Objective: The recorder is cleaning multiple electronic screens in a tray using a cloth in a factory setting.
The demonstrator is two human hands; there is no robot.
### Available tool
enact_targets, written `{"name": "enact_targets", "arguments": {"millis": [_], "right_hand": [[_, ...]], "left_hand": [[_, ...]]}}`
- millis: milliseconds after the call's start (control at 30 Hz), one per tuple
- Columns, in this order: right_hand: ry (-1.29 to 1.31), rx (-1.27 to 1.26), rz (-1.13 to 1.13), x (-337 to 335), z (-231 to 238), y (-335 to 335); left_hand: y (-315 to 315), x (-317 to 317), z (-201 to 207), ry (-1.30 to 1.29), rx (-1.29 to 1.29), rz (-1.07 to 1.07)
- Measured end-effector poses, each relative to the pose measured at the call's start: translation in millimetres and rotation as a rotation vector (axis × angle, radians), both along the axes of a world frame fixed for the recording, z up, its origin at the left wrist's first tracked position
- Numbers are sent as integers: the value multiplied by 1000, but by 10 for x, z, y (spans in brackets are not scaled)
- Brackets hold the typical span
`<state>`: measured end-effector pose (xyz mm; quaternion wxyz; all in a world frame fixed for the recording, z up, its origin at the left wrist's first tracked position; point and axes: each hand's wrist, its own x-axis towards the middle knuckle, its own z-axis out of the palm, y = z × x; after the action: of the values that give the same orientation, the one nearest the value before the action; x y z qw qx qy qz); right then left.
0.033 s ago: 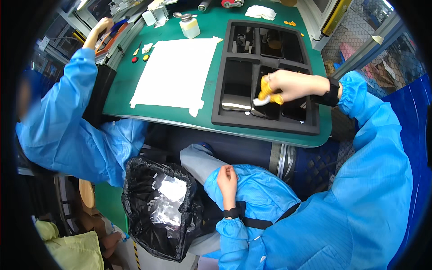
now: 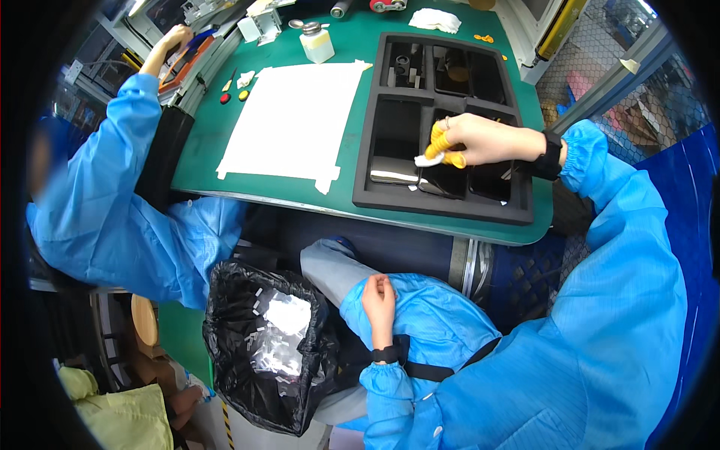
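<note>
My right hand (image 2: 480,140), with yellow finger cots on its fingers, pinches a small white wipe (image 2: 429,160). The wipe is over the border between two glossy black screen panels, the left one (image 2: 395,139) and the middle one (image 2: 442,182), both lying in a black foam tray (image 2: 450,213). Whether it touches the glass cannot be told. My hand covers part of the middle and right panels. My left hand (image 2: 379,301) rests on my lap, its fingers curled together and nothing visible in them.
A white sheet (image 2: 289,124) is taped to the green table (image 2: 341,196). Behind it stands a bottle (image 2: 316,45) of pale yellow liquid; a folded white cloth (image 2: 435,21) lies farther right. A black-lined bin (image 2: 225,352) holds scraps by my knees. A co-worker's blue sleeve (image 2: 131,142) is at left.
My right hand has shifted slightly left and away from me, carrying the wipe from the middle panel toward the left one. My left hand stays still.
</note>
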<state>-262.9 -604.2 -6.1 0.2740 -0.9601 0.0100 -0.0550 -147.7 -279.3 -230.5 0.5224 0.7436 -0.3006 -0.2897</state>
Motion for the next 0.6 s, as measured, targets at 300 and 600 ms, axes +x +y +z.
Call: {"name": "enact_targets", "arguments": {"millis": [300, 600], "right_hand": [[302, 11, 350, -223, -19, 21], [-76, -3, -251, -234, 130, -256]], "left_hand": [[-14, 20, -35, 38, -26, 14], [-17, 77, -28, -2, 20, -7]]}}
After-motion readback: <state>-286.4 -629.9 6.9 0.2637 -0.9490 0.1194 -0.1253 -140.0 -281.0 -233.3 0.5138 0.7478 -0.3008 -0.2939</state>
